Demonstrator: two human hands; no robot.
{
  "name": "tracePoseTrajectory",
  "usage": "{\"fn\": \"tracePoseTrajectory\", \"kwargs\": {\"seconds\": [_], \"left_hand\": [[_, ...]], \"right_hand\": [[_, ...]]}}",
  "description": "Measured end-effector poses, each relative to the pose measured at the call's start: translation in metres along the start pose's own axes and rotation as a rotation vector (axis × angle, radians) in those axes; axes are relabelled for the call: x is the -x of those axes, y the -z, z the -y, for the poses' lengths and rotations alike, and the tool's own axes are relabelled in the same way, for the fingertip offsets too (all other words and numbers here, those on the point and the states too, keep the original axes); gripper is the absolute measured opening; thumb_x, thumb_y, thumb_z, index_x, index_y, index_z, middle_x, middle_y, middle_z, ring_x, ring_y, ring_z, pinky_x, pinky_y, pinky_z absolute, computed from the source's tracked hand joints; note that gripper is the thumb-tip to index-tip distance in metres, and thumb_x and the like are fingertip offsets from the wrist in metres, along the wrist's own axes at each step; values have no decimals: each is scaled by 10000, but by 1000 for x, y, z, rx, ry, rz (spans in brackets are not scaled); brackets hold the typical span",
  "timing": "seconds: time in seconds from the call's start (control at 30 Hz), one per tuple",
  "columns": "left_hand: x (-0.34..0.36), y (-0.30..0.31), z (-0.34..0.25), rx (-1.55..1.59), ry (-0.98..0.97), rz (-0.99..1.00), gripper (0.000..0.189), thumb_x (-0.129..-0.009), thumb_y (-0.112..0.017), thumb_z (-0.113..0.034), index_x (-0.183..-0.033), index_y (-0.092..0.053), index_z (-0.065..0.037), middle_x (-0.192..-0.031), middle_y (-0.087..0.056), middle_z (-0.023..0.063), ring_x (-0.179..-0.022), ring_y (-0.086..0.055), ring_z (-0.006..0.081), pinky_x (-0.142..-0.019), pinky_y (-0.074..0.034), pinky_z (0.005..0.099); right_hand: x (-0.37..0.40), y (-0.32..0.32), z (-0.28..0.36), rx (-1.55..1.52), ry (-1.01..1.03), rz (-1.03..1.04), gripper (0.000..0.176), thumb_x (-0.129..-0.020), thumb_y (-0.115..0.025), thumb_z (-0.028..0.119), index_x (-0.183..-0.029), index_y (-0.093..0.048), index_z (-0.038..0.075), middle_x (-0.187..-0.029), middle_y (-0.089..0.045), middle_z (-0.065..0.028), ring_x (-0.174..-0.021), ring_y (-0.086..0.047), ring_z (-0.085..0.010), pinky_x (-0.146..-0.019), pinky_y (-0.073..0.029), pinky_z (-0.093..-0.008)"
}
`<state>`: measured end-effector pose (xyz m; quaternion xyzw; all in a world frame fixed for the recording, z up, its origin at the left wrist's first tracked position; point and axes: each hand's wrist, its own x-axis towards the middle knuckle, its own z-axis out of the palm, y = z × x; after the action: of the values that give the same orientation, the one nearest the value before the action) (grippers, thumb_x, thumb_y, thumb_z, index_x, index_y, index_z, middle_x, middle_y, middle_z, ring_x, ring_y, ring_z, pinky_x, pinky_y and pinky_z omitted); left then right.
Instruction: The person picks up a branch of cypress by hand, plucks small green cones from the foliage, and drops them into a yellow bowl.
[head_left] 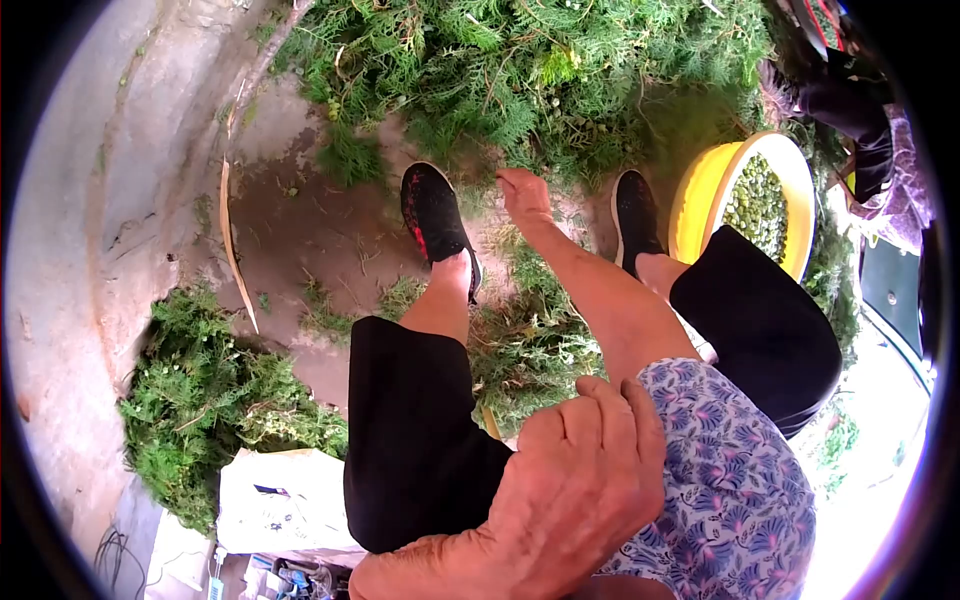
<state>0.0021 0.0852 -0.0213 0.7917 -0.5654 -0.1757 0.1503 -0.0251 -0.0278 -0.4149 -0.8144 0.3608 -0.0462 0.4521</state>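
My right hand (527,197) reaches down between my shoes, at the near edge of a large heap of green conifer sprigs (500,75). Its fingers are pinched together, and anything between them is too small to make out. Close to the camera, my left hand (570,490) is held in front of my patterned top, with its back towards me. The fingers there curl inward, so whatever they may hold is hidden. By my right foot stands a yellow tub (700,190) with many small green cones or berries (757,210) inside.
More sprigs lie by my left leg (210,390) and between my feet (530,340). A split wooden strip (228,240) lies on the floor near the wall. A white box (285,500) stands at lower left. Another person's dark sleeve (850,110) shows at right.
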Motion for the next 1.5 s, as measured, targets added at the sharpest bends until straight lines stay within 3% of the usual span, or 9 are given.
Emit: {"fn": "tracePoseTrajectory", "kwargs": {"seconds": [0.1,0.2,0.3,0.37,0.53,0.63,0.9,1.2,1.5], "left_hand": [[-2,-2,-1,43,42,-14,133,-625,-548,-46,-756,-547,-22,-613,-428,42,-559,-455,144,-459,-357,261],[-5,-5,5,11,-15,-116,145,-634,-547,-43,-775,-558,-11,-604,-428,45,-557,-451,145,-457,-355,265],[-7,0,4,545,184,365,178,-646,-548,-43,-815,-572,7,-620,-441,46,-564,-450,144,-462,-359,266],[-5,-3,0,193,43,125,202,-655,-545,-40,-846,-577,17,-639,-451,52,-578,-453,144,-466,-361,269],[-2,-22,-3,-93,-61,-200,168,-665,-536,-34,-824,-571,8,-655,-444,53,-593,-450,138,-471,-355,261],[-5,-7,0,-23,-58,-45,164,-685,-542,-59,-828,-580,12,-679,-494,76,-594,-482,144,-478,-370,251],[-5,0,9,-91,-28,60,160,-667,-535,-51,-821,-569,-20,-641,-400,36,-585,-428,133,-486,-340,270],[-4,21,48,-141,271,17,150,-749,-583,-102,-859,-580,0,-763,-594,111,-649,-578,197,-507,-429,318],[-5,13,66,157,279,-181,222,-762,-588,-104,-960,-552,-11,-784,-573,156,-651,-573,339,-549,-445,393]], "right_hand": [[-8,-8,3,-154,-113,35,195,-740,-610,69,-934,-604,75,-840,-560,-169,-788,-566,-334,-690,-464,-383],[-18,-10,2,399,1,152,206,-722,-619,78,-926,-588,79,-868,-546,-166,-825,-552,-352,-712,-463,-406],[-8,-2,-4,353,101,71,163,-712,-625,49,-870,-583,47,-821,-572,-151,-755,-592,-306,-645,-484,-390],[3,17,-6,-184,-375,142,129,-721,-619,30,-844,-580,18,-771,-599,-132,-659,-616,-232,-537,-500,-347],[25,23,-29,-212,-361,-6,128,-744,-605,20,-869,-589,1,-772,-619,-124,-597,-611,-173,-456,-492,-298],[13,4,-17,131,142,-160,212,-702,-620,4,-911,-595,28,-848,-596,-160,-769,-592,-305,-645,-481,-369],[-17,-20,-1,430,22,157,244,-692,-627,28,-927,-565,48,-1015,-485,-163,-921,-531,-350,-745,-468,-404],[18,77,101,-649,-349,151,210,-723,-656,39,-891,-551,-31,-683,-596,-66,-566,-571,-98,-451,-432,-221],[100,147,240,-910,284,132,148,-776,-639,13,-918,-597,11,-872,-609,-37,-745,-580,-77,-643,-508,-214]]}}
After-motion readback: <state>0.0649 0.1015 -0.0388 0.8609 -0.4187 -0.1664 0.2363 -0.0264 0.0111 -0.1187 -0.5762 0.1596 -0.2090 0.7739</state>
